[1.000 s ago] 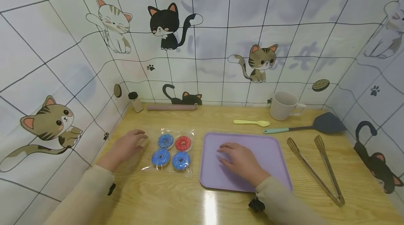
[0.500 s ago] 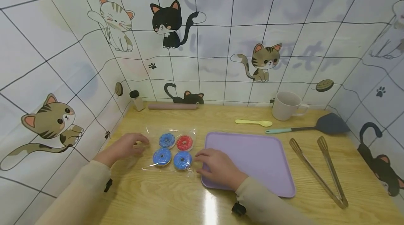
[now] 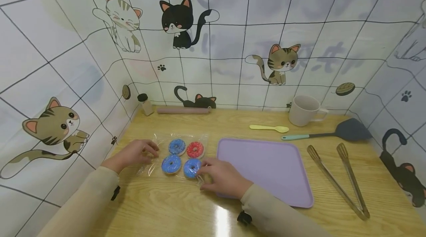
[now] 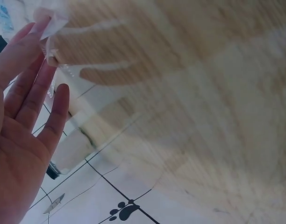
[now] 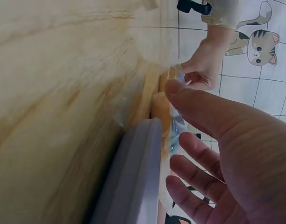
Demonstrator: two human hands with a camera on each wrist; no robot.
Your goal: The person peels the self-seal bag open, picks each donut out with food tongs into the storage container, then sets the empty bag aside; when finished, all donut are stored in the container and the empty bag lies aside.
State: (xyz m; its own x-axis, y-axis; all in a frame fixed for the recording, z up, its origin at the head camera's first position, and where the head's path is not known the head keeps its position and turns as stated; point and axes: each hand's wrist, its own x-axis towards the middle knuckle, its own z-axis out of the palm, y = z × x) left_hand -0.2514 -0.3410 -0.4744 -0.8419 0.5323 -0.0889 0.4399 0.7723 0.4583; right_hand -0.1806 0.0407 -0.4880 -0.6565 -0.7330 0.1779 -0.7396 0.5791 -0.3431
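A clear plastic bag [image 3: 203,141] lies on the table with three blue donuts [image 3: 171,164] and one red donut [image 3: 195,150] inside. At its left edge, my left hand [image 3: 134,155] pinches the film between thumb and fingers; in the left wrist view the plastic [image 4: 54,21] shows at the fingertips. My right hand [image 3: 224,178] reaches over the left edge of a purple tray [image 3: 266,166]. Its fingertips overlap the bag's lower right corner and the nearest blue donut. In the right wrist view the right thumb [image 5: 194,102] and fingers stand apart, relaxed, beside the bag.
Metal tongs [image 3: 339,181] lie spread to the right of the tray. Behind it are a yellow spoon [image 3: 269,128], a spatula [image 3: 351,129] and a beige mug [image 3: 303,110]. A rolling pin [image 3: 183,111] and a black-capped shaker [image 3: 145,104] sit by the back wall.
My right hand has moved left from over the tray to the bag's right side. My left hand has come onto the bag's left edge, and the film there has shifted toward it.
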